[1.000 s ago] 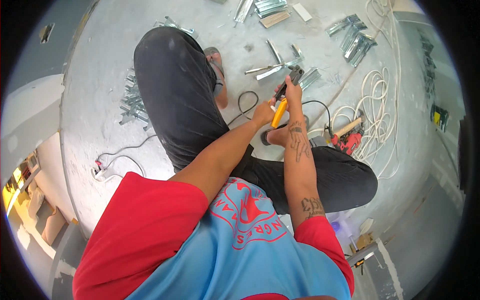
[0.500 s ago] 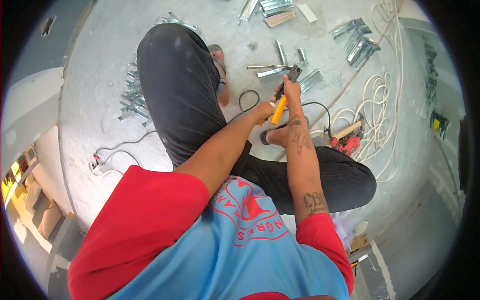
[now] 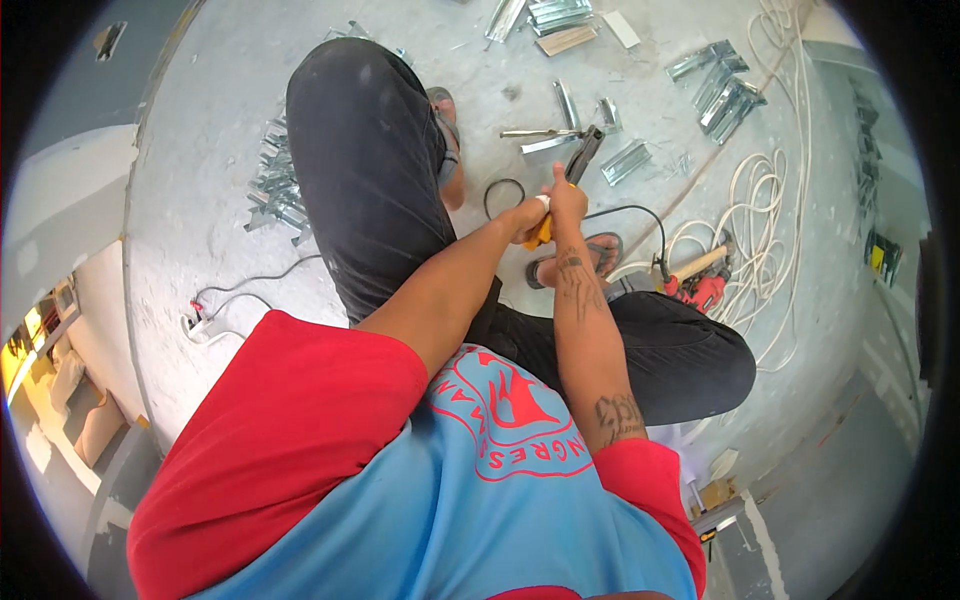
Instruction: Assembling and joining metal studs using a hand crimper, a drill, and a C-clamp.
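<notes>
Seated on the grey floor (image 3: 480, 290), knees out to either side. Yellow-handled hand tool (image 3: 585, 154) out in front of me, between my feet, off the floor. Exact type I can't make out; dark elongated metal head, yellow grip (image 3: 540, 237) partly covered by my hands.

My right hand (image 3: 569, 204) is wrapped round the tool where head meets grip, thumb lying up along it. My left hand (image 3: 523, 220) is curled in against the lower end, touching the right; how far it is closed, and on what, I can't tell. White patch (image 3: 543, 202) at its fingers: wrap or part of something, unclear.

Key relation: the tool's long axis runs from near my left hand, away from my body and slightly rightward, tilted in my view. Right hand is nearer the head, left nearer the butt.

Around the tip: short metal channel piece (image 3: 627, 162) just to the right, another channel offcut (image 3: 548, 144) just left. Farther right, a pile of metal channels (image 3: 722, 100). Closer to my right knee, red power tool (image 3: 704, 292) beside the coiled white cable (image 3: 755, 215).
</notes>
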Tool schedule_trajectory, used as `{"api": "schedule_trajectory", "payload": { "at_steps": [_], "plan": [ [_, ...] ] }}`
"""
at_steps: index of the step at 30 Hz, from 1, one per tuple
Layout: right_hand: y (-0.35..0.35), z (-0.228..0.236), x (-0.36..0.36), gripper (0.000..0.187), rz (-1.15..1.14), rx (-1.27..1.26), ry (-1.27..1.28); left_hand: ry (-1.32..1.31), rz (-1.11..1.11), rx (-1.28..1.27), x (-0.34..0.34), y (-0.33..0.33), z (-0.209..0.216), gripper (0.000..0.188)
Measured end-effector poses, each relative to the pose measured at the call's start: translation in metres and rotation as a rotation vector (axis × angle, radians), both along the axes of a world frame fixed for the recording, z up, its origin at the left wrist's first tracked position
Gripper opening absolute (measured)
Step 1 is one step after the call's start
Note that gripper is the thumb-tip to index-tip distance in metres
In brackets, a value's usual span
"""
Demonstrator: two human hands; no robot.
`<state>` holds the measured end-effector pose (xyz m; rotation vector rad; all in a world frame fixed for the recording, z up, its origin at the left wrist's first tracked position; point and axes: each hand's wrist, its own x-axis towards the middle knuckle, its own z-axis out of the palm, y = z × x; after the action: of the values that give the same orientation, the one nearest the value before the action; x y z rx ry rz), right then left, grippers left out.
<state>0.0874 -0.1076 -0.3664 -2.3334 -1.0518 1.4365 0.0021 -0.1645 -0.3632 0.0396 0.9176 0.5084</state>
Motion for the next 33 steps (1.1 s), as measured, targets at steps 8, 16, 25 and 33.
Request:
{"api": "schedule_trajectory", "payload": {
  "at_steps": [8,16,25,33],
  "plan": [
    [-0.004,0.012,-0.013,0.065,0.162,0.071,-0.421,-0.028,0.168,-0.049,0.01,-0.008,-0.026,0.033],
    [0.015,0.094,0.017,0.06,0.145,-0.342,0.242,0.085,0.202,-0.014,0.025,-0.01,-0.066,0.054],
    [-0.003,0.038,-0.004,0.058,-0.086,-0.058,0.266,0.061,0.121,-0.059,0.013,0.001,-0.022,0.059],
    [-0.012,-0.014,0.0,0.072,0.084,0.041,-0.056,-0.067,0.067,-0.046,-0.002,-0.003,0.012,0.044]
  ]
}}
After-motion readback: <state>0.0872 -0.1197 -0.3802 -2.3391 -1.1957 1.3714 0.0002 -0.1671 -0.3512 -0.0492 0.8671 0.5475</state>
